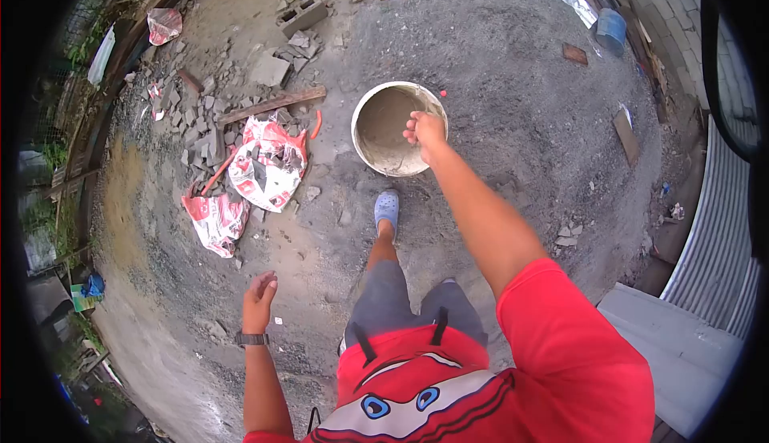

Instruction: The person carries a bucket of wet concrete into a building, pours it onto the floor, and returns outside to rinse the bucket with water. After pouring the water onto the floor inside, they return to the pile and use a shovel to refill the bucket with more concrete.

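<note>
A round whitish bucket [371, 159] stands on the grey ground just ahead of my feet, with grey-brown material inside. Over its right part is my right hand [425, 131], its fingers curled; whether it grips anything, such as a handle or the rim, is too small to tell. My left hand [258, 303], with a dark watch on the wrist, hangs at the lower left over the ground, fingers loosely bent and apart, holding nothing. A blue-grey clog [387, 207] on one foot is close to the bucket's near side.
Red-and-white sacks [268, 172], a wooden plank [272, 105] and broken rubble lie to the left. A hollow block [303, 17] is further up. At the right are a blue container [611, 30], a brick [574, 54] and corrugated metal sheets [715, 227].
</note>
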A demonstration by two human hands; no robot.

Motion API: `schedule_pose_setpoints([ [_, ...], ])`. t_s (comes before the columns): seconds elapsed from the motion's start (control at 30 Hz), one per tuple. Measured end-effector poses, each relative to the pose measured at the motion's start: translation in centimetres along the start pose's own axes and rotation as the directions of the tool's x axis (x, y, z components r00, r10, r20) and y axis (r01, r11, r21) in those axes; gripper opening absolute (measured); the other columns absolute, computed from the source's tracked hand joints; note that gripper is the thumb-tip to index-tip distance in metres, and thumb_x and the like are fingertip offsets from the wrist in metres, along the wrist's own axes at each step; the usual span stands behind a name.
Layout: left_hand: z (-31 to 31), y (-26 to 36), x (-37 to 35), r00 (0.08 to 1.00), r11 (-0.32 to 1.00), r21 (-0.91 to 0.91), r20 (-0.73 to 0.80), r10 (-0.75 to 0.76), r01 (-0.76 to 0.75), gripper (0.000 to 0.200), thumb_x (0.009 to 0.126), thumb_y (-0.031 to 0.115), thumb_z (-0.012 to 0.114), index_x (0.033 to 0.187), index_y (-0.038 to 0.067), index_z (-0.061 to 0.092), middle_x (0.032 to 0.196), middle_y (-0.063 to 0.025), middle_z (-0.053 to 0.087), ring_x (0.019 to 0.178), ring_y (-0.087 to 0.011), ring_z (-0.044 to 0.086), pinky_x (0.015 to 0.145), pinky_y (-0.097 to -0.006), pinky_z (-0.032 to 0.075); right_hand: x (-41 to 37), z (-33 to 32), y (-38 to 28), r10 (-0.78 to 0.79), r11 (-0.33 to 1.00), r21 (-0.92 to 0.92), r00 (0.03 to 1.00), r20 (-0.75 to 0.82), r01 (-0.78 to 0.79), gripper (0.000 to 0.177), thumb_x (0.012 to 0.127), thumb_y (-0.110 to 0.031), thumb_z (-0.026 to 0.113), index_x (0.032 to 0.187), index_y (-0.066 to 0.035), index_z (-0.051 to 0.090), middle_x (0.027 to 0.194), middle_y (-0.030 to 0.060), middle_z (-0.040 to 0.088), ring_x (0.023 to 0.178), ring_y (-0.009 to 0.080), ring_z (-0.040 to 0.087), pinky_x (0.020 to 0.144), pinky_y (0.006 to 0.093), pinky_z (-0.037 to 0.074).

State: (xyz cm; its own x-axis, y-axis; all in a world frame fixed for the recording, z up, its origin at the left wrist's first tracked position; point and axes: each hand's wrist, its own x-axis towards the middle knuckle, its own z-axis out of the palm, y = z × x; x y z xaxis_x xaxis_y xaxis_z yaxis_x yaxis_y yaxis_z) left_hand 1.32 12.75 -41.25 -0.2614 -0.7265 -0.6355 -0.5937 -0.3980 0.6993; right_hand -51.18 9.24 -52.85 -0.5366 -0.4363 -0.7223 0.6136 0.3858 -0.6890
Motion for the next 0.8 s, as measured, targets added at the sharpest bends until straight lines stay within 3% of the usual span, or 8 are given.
schedule_pose_setpoints([
  [0.2,-4.5,-11.4,1.5,0.965,0.961,0.097,-0.047,-0.257,0.261,0.047,0.092,0.034,0.066,0.127,0.004,0.062,0.108,-0.0051,0.069,0.094,-0.0132,0.064,0.076,-0.0265,0.047,11.3,6.6,2.7,-0.169,0.985,-0.069,0.952,-0.255,0.156,0.024,0.094,-0.019,0.053,0.108,0.000,0.057,0.086,0.0099,0.063,0.065,0.0200,0.063,0.057,0.0341,0.049],
  [0.3,-5.2,-15.1,0.2,0.938,0.923,0.178,-0.007,-0.346,0.342,0.045,0.091,0.033,0.067,0.125,0.005,0.063,0.104,-0.0046,0.070,0.090,-0.0129,0.064,0.074,-0.0273,0.048,8.0,9.5,0.5,-0.301,0.920,-0.325,0.925,-0.232,0.218,0.048,0.092,-0.023,0.058,0.128,0.009,0.051,0.123,0.0255,0.061,0.116,0.0338,0.060,0.095,0.0416,0.047],
  [0.37,-5.9,-15.5,-0.5,0.879,0.852,0.283,0.058,-0.474,0.441,0.044,0.093,0.027,0.066,0.123,-0.005,0.060,0.115,-0.0145,0.068,0.108,-0.0189,0.063,0.092,-0.0309,0.049,9.4,9.2,2.6,-0.254,0.925,-0.315,0.963,-0.090,0.215,0.064,0.089,-0.035,0.059,0.139,0.004,0.047,0.131,0.0282,0.057,0.127,0.0394,0.052,0.106,0.0430,0.041],
  [0.47,-5.9,-14.7,-0.2,0.867,0.839,0.274,0.033,-0.498,0.471,0.044,0.092,0.029,0.067,0.122,-0.004,0.062,0.108,-0.0130,0.070,0.101,-0.0189,0.065,0.087,-0.0312,0.050,6.3,7.7,6.2,-0.281,0.870,-0.438,0.958,-0.060,0.227,0.074,0.088,-0.044,0.063,0.142,0.002,0.044,0.135,0.0283,0.054,0.130,0.0392,0.050,0.108,0.0429,0.039],
  [0.53,-6.0,-14.8,1.5,0.911,0.888,0.265,0.070,-0.406,0.376,0.044,0.092,0.029,0.067,0.122,-0.003,0.063,0.106,-0.0118,0.070,0.098,-0.0180,0.065,0.084,-0.0306,0.050,1.7,3.3,8.9,-0.317,0.707,-0.625,0.938,0.138,0.331,0.077,0.087,-0.048,0.065,0.143,0.000,0.045,0.139,0.0273,0.052,0.132,0.0393,0.048,0.110,0.0434,0.037],
  [0.63,-5.9,-14.2,5.0,0.965,0.946,0.243,0.098,-0.242,0.213,0.042,0.092,0.031,0.066,0.122,0.003,0.064,0.100,-0.0088,0.070,0.091,-0.0139,0.064,0.074,-0.0281,0.048,-6.8,-6.5,13.5,-0.097,0.510,-0.808,0.953,0.286,0.294,0.071,0.087,-0.049,0.065,0.140,-0.003,0.051,0.139,0.0247,0.053,0.132,0.0387,0.048,0.110,0.0438,0.038],
  [0.7,-5.2,-12.5,6.7,0.979,0.973,0.168,0.104,-0.177,0.158,0.040,0.092,0.031,0.065,0.122,0.005,0.065,0.100,-0.0081,0.070,0.090,-0.0138,0.065,0.073,-0.0278,0.048,-12.8,-15.1,16.6,0.047,0.401,-0.900,0.977,0.206,0.171,0.071,0.085,-0.053,0.066,0.134,-0.004,0.057,0.137,0.0236,0.055,0.129,0.0382,0.051,0.108,0.0423,0.040],
  [0.8,-4.0,-10.8,8.2,0.983,0.993,0.095,0.164,-0.083,0.068,0.038,0.091,0.030,0.065,0.121,0.005,0.066,0.098,-0.0068,0.070,0.089,-0.0143,0.065,0.073,-0.0278,0.049,-23.7,-28.2,19.5,-0.059,0.406,-0.914,0.997,-0.047,-0.019,0.060,0.086,-0.049,0.063,0.122,-0.001,0.065,0.117,0.0227,0.067,0.111,0.0406,0.062,0.098,0.0427,0.048],
])
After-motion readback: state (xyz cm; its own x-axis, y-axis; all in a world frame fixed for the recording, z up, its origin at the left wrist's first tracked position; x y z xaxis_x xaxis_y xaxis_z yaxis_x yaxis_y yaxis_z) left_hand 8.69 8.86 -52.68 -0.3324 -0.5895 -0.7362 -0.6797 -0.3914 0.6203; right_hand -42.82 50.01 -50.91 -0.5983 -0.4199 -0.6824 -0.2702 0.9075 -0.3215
